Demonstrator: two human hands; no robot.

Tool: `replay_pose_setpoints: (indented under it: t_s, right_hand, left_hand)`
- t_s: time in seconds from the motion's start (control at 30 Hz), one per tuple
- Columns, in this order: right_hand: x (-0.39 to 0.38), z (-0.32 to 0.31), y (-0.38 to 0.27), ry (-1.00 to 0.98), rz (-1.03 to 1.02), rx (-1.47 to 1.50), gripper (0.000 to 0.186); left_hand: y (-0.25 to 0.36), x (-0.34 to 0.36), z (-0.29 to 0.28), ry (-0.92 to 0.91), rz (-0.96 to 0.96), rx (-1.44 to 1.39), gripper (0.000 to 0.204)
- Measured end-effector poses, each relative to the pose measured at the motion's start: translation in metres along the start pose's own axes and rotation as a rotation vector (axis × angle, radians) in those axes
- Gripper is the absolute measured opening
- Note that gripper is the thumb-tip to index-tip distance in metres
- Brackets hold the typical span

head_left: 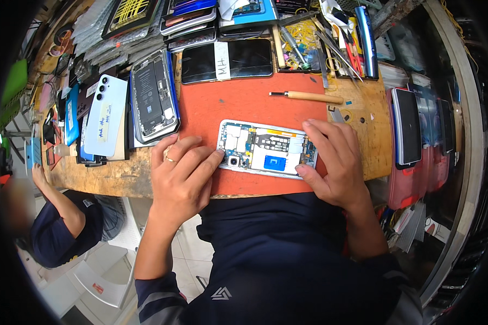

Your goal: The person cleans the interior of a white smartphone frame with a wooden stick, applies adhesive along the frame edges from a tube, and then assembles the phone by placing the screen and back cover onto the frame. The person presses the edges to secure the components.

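Note:
An opened phone (265, 148) with a white frame lies lengthwise on an orange-red mat (244, 103). Its circuit board, rear camera and battery with a blue sticker are exposed. My right hand (336, 162) grips the phone's right end, thumb on the near edge and fingertips at the far corner. At the left end, my left hand (183, 170) is closed with bent fingers, its fingertips against the phone's edge beside the camera. A ring shows on one left finger; the left thumb is mostly hidden.
Beyond the phone lie a wooden-handled blade tool (309, 97) and a dark phone (228, 60) with a paper label. To the left are an opened larger phone (154, 95) and a pale back cover (106, 116). Tweezers (336, 51) stand back right. Another person's arm (59, 200) reaches the bench.

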State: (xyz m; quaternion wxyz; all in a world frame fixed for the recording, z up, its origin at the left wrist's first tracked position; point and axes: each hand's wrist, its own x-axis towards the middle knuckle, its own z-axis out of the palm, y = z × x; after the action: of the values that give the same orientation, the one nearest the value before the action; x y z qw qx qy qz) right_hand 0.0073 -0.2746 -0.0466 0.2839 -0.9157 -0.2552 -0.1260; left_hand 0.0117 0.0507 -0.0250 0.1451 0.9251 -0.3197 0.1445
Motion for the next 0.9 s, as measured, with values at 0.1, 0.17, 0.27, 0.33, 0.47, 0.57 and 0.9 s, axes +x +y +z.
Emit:
replay_pose_setpoints:
  t_s: [0.1, 0.17, 0.27, 0.33, 0.47, 0.57, 0.9]
  right_hand:
    - [0.0001, -0.0007, 0.0003, -0.004, -0.004, -0.003, 0.067]
    - [0.0005, -0.0010, 0.0007, -0.005, -0.007, -0.001, 0.067]
    - [0.0013, -0.0012, 0.0015, -0.007, -0.007, 0.004, 0.067]
    - [0.0015, -0.0012, 0.0021, -0.004, -0.009, 0.005, 0.067]
    - [0.0011, -0.0017, 0.0027, -0.009, -0.009, 0.011, 0.066]
    - [0.0008, -0.0025, 0.0018, -0.021, 0.004, 0.014, 0.065]
    - [0.0005, -0.0020, -0.0015, -0.018, 0.023, 0.026, 0.064]
  left_hand:
    - [0.0001, -0.0003, -0.0004, -0.001, -0.001, -0.022, 0.042]
    - [0.0001, -0.0006, -0.0008, 0.017, -0.022, -0.047, 0.042]
    - [-0.0003, -0.0005, -0.0006, 0.035, -0.042, -0.059, 0.044]
    - [-0.0006, -0.0004, 0.0003, -0.002, -0.017, -0.027, 0.045]
    - [0.0000, 0.0002, 0.0022, -0.010, 0.015, 0.000, 0.043]
    - [0.0031, 0.0001, 0.0015, -0.023, 0.046, 0.077, 0.040]
    - [0.0078, -0.0033, 0.0042, -0.023, 0.095, 0.166, 0.040]
